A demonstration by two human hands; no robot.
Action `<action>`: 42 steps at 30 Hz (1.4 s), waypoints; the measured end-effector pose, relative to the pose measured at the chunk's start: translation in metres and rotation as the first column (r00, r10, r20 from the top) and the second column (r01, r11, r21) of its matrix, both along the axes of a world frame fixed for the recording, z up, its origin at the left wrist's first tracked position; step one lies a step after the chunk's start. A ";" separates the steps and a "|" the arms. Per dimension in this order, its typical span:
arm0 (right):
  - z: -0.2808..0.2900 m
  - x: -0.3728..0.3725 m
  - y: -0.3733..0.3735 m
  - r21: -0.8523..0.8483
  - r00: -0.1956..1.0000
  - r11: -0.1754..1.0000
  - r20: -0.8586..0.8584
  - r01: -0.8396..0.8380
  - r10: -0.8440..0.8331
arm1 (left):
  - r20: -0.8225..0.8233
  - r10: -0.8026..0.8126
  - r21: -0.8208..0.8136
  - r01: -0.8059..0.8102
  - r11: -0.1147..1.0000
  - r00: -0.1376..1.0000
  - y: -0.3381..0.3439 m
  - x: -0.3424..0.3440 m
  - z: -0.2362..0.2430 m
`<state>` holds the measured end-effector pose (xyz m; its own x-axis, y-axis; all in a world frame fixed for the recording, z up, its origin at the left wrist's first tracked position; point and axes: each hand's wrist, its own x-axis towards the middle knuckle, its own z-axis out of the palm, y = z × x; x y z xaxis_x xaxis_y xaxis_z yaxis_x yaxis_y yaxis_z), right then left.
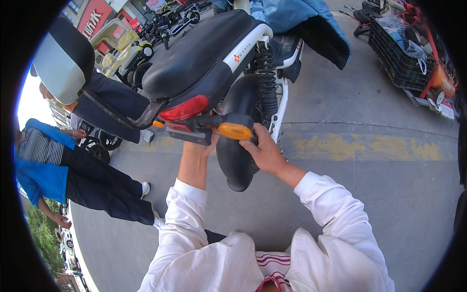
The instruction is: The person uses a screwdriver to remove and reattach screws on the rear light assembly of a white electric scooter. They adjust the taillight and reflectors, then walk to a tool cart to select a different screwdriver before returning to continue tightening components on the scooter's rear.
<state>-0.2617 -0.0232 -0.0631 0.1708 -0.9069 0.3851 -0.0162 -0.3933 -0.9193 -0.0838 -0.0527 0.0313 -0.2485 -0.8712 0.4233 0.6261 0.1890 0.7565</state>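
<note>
The rear of an electric scooter stands before me, with a long black seat (204, 51) and a red tail light (185, 108). An orange turn signal (235, 131) juts out beneath it, beside a dark bracket (187, 134). My left hand (200, 147) reaches up behind that bracket, its fingers mostly hidden. Just right of the turn signal, my right hand (266, 150) is closed on the edge of the black rear mudguard (233, 158), thumb lying across its surface. A black coil spring (266, 73) rises above the right hand.
A padded backrest (61, 68) sticks out at upper left. A person in a blue top (46, 180) stands at left, with another person's dark-trousered legs (109, 104) behind. Parked scooters (170, 22) line the back. A black crate (396, 56) sits on a cart at right.
</note>
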 end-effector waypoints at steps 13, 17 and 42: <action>0.009 0.002 0.018 -0.124 0.956 0.992 -0.285 0.031 -0.066 | -0.023 -0.027 -0.008 0.027 1.000 0.999 -0.007 0.009 -0.009; 0.006 -0.001 0.015 -0.179 0.952 0.983 -0.295 0.033 -0.086 | -0.033 -0.047 0.003 0.047 0.999 0.998 -0.007 0.011 -0.009; -0.030 -0.136 0.009 0.028 0.952 1.000 -0.305 -0.004 0.013 | -0.713 -0.168 0.112 0.347 0.931 0.680 0.037 -0.090 -0.014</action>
<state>-0.3975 -0.0139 -0.0927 0.2840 -0.9143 0.2888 -0.2945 -0.3698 -0.8812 -0.1740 -0.0155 0.0172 -0.1982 -0.9065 0.3728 0.9799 -0.1740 0.0977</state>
